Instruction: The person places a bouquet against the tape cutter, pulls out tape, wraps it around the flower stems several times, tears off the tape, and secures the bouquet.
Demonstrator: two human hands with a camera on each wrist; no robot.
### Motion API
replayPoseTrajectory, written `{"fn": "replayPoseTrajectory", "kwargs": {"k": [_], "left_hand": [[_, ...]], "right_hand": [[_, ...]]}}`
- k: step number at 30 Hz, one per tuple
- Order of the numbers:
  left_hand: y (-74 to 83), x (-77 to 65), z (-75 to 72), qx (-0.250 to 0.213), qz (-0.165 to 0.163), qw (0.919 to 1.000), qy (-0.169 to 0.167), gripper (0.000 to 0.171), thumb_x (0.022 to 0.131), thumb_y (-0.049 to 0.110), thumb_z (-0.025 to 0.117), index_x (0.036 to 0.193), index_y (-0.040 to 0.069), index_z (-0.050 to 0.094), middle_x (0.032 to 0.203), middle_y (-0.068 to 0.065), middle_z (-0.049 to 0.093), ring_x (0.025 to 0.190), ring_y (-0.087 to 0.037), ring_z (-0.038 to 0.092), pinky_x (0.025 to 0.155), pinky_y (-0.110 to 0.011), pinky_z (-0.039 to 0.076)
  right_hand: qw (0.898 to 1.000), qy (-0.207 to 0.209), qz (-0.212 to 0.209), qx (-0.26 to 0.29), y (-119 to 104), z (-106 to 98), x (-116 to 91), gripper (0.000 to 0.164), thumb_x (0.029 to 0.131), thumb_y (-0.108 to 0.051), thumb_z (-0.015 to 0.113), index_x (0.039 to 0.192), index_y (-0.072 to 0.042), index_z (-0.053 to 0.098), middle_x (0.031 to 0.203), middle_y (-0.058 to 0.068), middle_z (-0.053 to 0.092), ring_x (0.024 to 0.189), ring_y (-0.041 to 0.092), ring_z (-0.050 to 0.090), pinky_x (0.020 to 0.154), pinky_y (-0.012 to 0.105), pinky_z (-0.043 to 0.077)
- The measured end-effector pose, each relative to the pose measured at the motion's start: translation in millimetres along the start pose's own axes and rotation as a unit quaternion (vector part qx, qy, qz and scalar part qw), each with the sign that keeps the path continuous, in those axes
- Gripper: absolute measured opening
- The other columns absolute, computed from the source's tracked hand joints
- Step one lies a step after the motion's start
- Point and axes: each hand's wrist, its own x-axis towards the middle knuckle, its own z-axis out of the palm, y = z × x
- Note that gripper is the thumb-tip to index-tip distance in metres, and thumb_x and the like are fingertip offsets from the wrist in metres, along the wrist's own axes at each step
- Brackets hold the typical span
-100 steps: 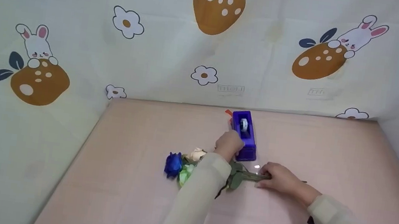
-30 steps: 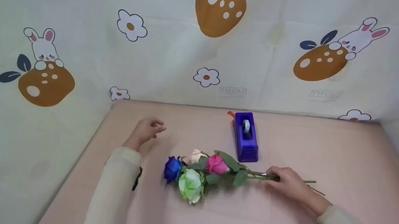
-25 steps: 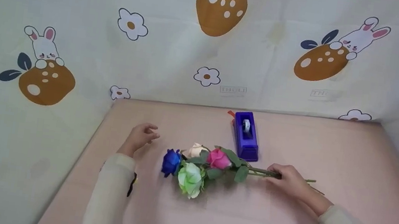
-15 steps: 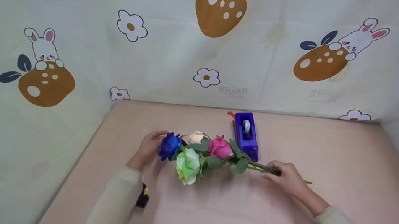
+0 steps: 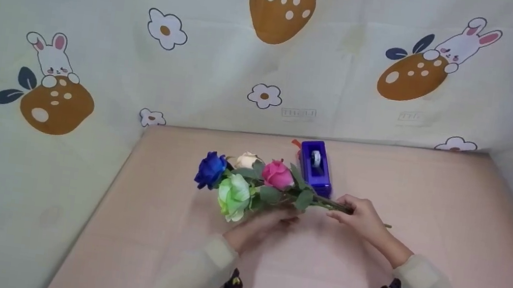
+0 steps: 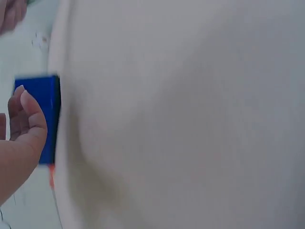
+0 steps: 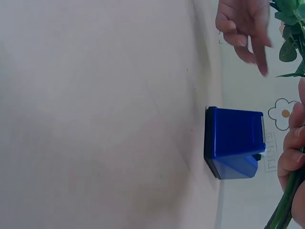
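A bunch of artificial roses is raised over the table, its blue rose (image 5: 210, 171), cream rose (image 5: 247, 160), pink rose (image 5: 277, 174) and pale green rose (image 5: 233, 196) toward the left. My right hand (image 5: 359, 220) grips the green stems (image 7: 287, 202), whose cut ends stick out behind it. My left hand (image 5: 262, 224) reaches under the flower heads and leaves, partly covered by them in the head view. In the right wrist view the fingers of that left hand (image 7: 245, 31) are loosely bent, holding nothing, a little apart from the leaves.
A blue-purple tape dispenser (image 5: 317, 168) with a roll of tape stands behind the stems, an orange strip (image 5: 296, 143) at its back left. The pink-covered table (image 5: 307, 284) meets a printed cloth wall (image 5: 207, 68) at the back.
My right hand has lifted the roses off the table and shifted them back and left. My left hand has left the tape dispenser, swung out left, then come in beneath the flowers.
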Motion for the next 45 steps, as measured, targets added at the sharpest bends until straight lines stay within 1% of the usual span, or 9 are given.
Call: {"fn": "replayPoseTrajectory", "kwargs": {"k": [5,8,13,22,24,30,35,39,45], "left_hand": [[-6.1,5.5,36.7,-0.065,0.009,0.9971,0.04,0.026,0.085,0.019,0.064,0.105,0.003,0.061,0.093,-0.015,0.066,0.073,-0.013,0.06,0.066,-0.028,0.049],[-8.2,5.9,53.3,-0.136,0.025,0.9865,0.088,0.019,0.087,0.019,0.062,0.1,0.005,0.059,0.083,-0.003,0.064,0.072,-0.01,0.057,0.063,-0.022,0.044],[-12.2,3.2,67.2,-0.186,0.03,0.9703,0.152,0.019,0.088,0.019,0.061,0.099,0.004,0.056,0.079,0.003,0.061,0.071,-0.01,0.055,0.06,-0.02,0.043],[-9.0,0.9,73.1,-0.232,0.042,0.9521,0.195,0.006,0.087,0.011,0.061,0.081,0.008,0.062,0.07,0.005,0.063,0.068,-0.008,0.055,0.069,-0.022,0.043],[-8.0,0.6,73.7,-0.239,0.042,0.9487,0.203,0.006,0.086,0.011,0.061,0.085,0.006,0.063,0.069,0.006,0.063,0.068,-0.007,0.055,0.071,-0.024,0.043],[-5.4,-0.8,74.9,-0.238,0.02,0.9436,0.229,0.03,0.087,0.022,0.063,0.108,0.001,0.063,0.068,0.008,0.062,0.067,-0.004,0.054,0.07,-0.023,0.042],[-5.3,0.0,74.6,-0.219,0.01,0.9429,0.251,0.018,0.083,0.026,0.066,0.089,0.009,0.065,0.065,0.008,0.061,0.064,-0.006,0.053,0.068,-0.024,0.038],[-7.4,1.7,71.3,-0.199,0.022,0.9469,0.251,0.014,0.084,0.02,0.065,0.09,0.008,0.065,0.066,0.009,0.06,0.066,-0.006,0.054,0.072,-0.027,0.038],[-10.2,4.8,60.6,-0.2,0.023,0.9523,0.229,0.011,0.089,0.013,0.057,0.09,0.003,0.06,0.066,0.007,0.056,0.066,-0.006,0.051,0.068,-0.023,0.038]], "right_hand": [[1.0,0.022,-0.013,-0.018,-4,12,4,0.02,0.077,-0.017,0.072,0.077,-0.002,0.059,0.063,-0.001,0.057,0.055,0.002,0.044,0.05,0.018,0.038],[0.999,0.038,-0.014,-0.031,-7,18,5,0.02,0.077,-0.015,0.072,0.075,-0.002,0.057,0.064,0.001,0.058,0.055,0.001,0.045,0.05,0.017,0.038],[0.996,0.061,-0.017,-0.061,-11,26,5,0.018,0.075,-0.011,0.073,0.075,-0.002,0.057,0.064,0.003,0.059,0.056,0.003,0.043,0.051,0.018,0.038],[0.99,0.081,-0.035,-0.107,-13,33,3,0.017,0.075,-0.01,0.073,0.072,-0.005,0.058,0.066,0.0,0.061,0.059,0.004,0.042,0.053,0.018,0.037],[0.99,0.082,-0.037,-0.113,-13,34,3,0.018,0.075,-0.011,0.073,0.072,-0.005,0.057,0.065,0.0,0.059,0.058,0.004,0.041,0.053,0.019,0.036],[0.989,0.066,-0.038,-0.129,-12,37,1,0.022,0.074,-0.015,0.074,0.071,-0.006,0.054,0.063,-0.002,0.055,0.058,0.005,0.039,0.052,0.019,0.034],[0.99,0.052,-0.044,-0.126,-13,39,0,0.024,0.074,-0.016,0.074,0.071,-0.006,0.052,0.061,-0.002,0.053,0.057,0.005,0.039,0.052,0.019,0.034],[0.993,0.012,-0.033,-0.111,-12,35,0,0.019,0.082,-0.024,0.066,0.079,-0.007,0.06,0.065,0.0,0.058,0.059,0.005,0.044,0.054,0.02,0.039],[0.993,-0.087,0.027,-0.077,-5,18,2,0.041,0.097,-0.032,0.041,0.084,-0.001,0.066,0.06,0.01,0.056,0.051,0.006,0.044,0.051,0.022,0.038]]}}
